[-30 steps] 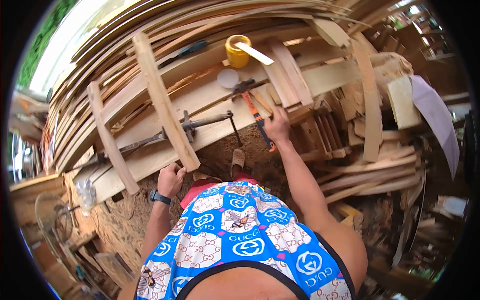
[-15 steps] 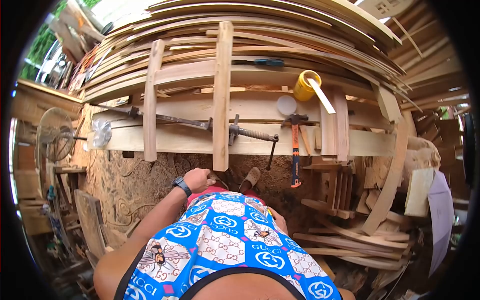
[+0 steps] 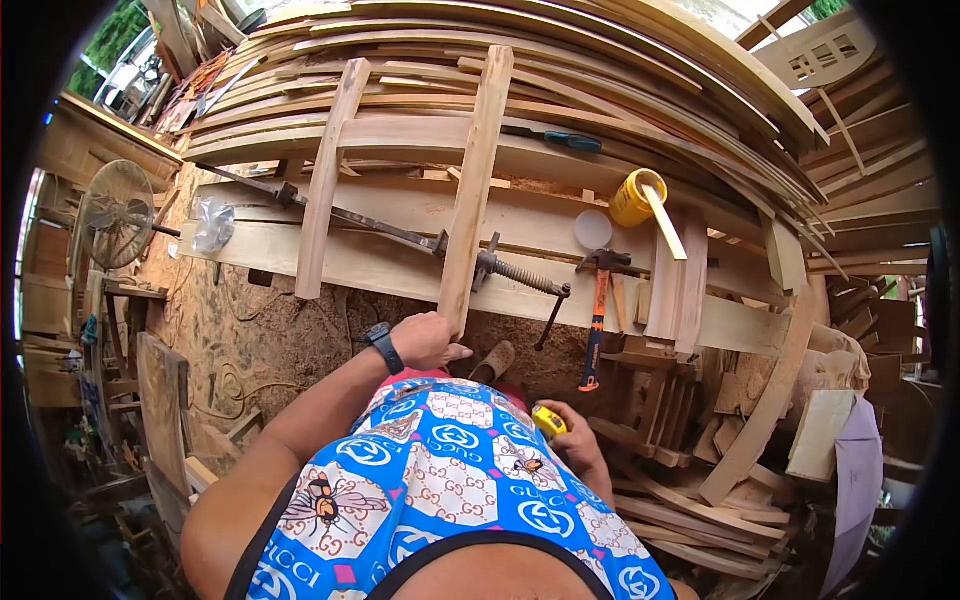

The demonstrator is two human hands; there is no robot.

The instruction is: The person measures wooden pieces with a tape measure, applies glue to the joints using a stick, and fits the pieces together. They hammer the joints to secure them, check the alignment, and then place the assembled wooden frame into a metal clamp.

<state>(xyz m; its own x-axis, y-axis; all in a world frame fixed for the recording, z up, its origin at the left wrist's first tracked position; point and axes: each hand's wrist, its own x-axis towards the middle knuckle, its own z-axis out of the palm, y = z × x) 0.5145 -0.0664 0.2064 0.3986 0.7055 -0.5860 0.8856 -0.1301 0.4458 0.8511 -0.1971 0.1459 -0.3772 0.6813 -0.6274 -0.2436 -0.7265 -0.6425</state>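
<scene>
Plank bench [image 3: 400,265] with hammer [image 3: 597,320], clamp [image 3: 500,268], yellow can [image 3: 632,200]

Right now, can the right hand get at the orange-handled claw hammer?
Probably yes: the orange-handled claw hammer lies uncovered, handle overhanging the wooden bench edge toward the right hand. But that hand holds a yellow tape measure, so grasping looks awkward. The left hand grips a pale wooden slat.

blue patterned sleeveless top [image 3: 450,480], black wristwatch [image 3: 383,343]
</scene>
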